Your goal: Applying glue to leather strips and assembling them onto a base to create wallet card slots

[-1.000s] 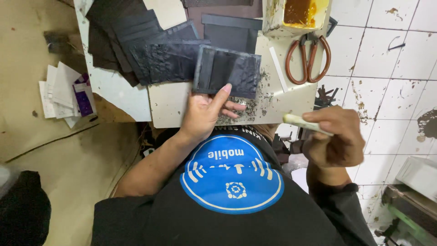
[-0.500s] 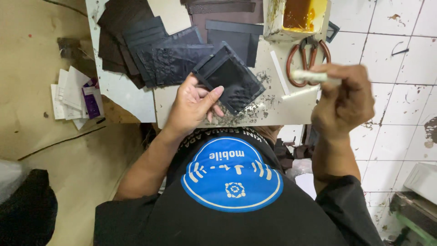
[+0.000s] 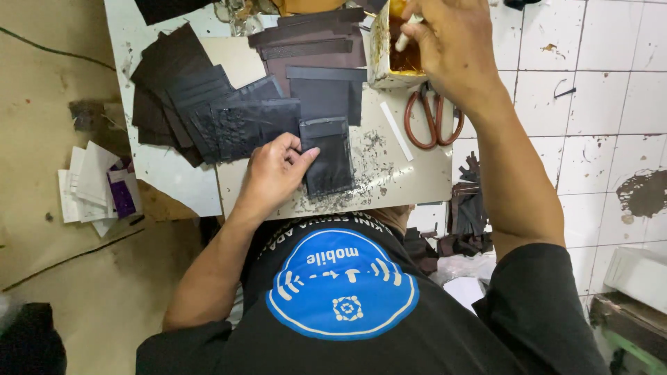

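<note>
One scissors (image 3: 433, 118), one glue tin (image 3: 386, 52), perhaps a dozen dark leather pieces (image 3: 229, 114)

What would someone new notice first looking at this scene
The right hand dips a pale stick into a tin of amber glue at the top of the board. The left hand presses on a dark rectangular piece at the centre, with a fan of similar dark pieces to its left. Orange-handled scissors lie just below the tin.

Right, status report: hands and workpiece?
Left hand pressing flat dark leather rectangle. Right hand dips white stick into glue tub. Nothing blocking.
</note>
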